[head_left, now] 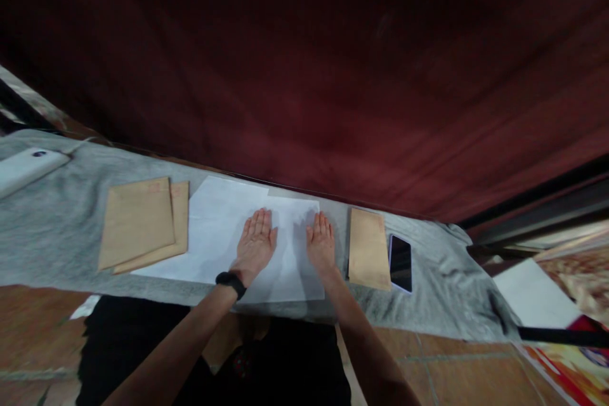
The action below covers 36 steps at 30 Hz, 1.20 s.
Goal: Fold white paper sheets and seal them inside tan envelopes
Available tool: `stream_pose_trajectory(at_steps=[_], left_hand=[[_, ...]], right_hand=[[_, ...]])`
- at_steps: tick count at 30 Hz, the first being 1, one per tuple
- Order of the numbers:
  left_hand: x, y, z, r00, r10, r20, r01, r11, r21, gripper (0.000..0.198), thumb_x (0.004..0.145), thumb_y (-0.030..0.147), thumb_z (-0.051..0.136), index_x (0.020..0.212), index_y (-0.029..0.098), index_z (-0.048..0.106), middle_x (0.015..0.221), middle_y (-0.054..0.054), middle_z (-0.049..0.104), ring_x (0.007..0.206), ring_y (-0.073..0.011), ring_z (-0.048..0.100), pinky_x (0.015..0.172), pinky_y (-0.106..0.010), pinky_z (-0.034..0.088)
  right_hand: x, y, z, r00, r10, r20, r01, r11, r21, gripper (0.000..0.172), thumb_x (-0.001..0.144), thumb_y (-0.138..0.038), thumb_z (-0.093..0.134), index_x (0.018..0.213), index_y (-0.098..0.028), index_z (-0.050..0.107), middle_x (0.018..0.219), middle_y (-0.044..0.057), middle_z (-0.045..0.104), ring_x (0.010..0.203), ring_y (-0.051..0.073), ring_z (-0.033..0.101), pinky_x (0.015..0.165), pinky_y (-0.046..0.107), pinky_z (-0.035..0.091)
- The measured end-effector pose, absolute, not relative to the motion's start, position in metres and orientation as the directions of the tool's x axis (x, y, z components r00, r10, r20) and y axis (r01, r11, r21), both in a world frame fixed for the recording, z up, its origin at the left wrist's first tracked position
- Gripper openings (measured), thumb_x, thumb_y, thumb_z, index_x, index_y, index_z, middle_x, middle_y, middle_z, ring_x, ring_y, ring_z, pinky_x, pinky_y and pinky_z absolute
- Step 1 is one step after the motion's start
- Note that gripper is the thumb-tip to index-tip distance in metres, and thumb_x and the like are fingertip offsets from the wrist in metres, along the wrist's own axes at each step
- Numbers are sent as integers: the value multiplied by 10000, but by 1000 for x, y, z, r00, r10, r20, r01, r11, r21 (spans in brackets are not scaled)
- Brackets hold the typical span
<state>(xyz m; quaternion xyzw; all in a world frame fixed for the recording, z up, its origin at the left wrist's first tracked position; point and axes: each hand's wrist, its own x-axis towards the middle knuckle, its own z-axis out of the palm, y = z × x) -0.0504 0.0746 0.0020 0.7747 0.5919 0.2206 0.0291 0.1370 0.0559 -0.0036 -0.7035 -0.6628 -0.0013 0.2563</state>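
Observation:
White sheets of paper lie overlapping across the middle of a narrow surface covered with grey cloth. My left hand, with a black band on its wrist, lies on the paper, fingers stretched out. Near the paper's right edge, my right hand is also open with straight fingers. Neither hand holds anything. To the left, overlapping the paper's edge, are two stacked brown envelopes. Another brown envelope sits just right of my right hand.
A phone with a dark screen lies beside the right envelope. At the far left is a white device with a cable. A dark red cloth rises behind the surface. White paper shows at the lower right, above the tiled floor.

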Motion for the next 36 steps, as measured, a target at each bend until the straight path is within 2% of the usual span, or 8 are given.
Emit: stream_pose_trajectory(at_steps=[3,6,15,19,22,25,30,36], left_hand=[[-38,23,-6,397,868,298,840,-474,263,605,986,251,277,1563,74,316,1597,-152,389,1516,-243,289,1243,-463,255],[-38,-16,-16,467,836,289,818,-532,219,606,964,180,270,1558,73,323,1594,-146,397,1506,-226,313,1239,-452,274],[-81,-41,-8,424,841,337,840,-504,200,632,1007,440,376,1529,83,384,1575,-197,401,1484,-304,350,1200,-500,340],[-101,-50,-7,502,809,305,809,-564,166,684,966,510,464,1483,63,450,1564,-231,400,1469,-340,370,1184,-498,366],[-112,-49,-4,588,778,221,770,-622,140,640,928,420,509,1477,94,472,1572,-208,396,1474,-338,362,1182,-495,366],[-118,-43,3,637,759,134,747,-650,139,599,899,289,485,1483,153,480,1582,-148,403,1482,-293,357,1197,-470,340],[-125,-34,16,688,716,118,695,-697,173,519,927,210,442,1435,223,545,1548,-91,472,1433,-224,447,1182,-409,365],[-123,-29,31,698,711,78,691,-699,186,547,870,48,409,1345,204,630,1449,-90,589,1359,-195,537,1151,-387,412]], right_hand=[[110,6,-5,-77,952,297,920,182,-347,542,1050,-252,310,1580,-137,297,1627,130,325,1518,232,284,1217,487,298],[99,-36,-8,-150,955,256,925,227,-305,523,1064,-291,336,1568,-156,333,1612,106,365,1506,214,314,1232,458,284],[139,-71,-4,-74,952,296,970,138,-201,552,1050,-365,437,1551,-143,373,1568,134,432,1457,267,405,1202,475,326],[152,-84,-4,-104,947,304,969,165,-182,581,1043,-398,454,1551,-127,371,1566,155,430,1455,279,408,1193,479,343],[158,-91,-2,-191,942,275,954,244,-175,639,1019,-475,494,1547,-134,380,1591,156,391,1469,291,381,1202,484,332],[163,-94,1,-254,936,244,937,300,-177,673,995,-516,527,1541,-147,394,1603,157,370,1482,296,358,1212,493,316],[165,-93,4,-280,937,207,930,319,-183,669,978,-493,565,1527,-141,416,1609,167,356,1484,299,353,1215,504,301],[157,-90,8,-283,943,177,932,314,-180,617,938,-419,637,1471,-142,497,1577,182,407,1459,309,395,1208,517,301]])
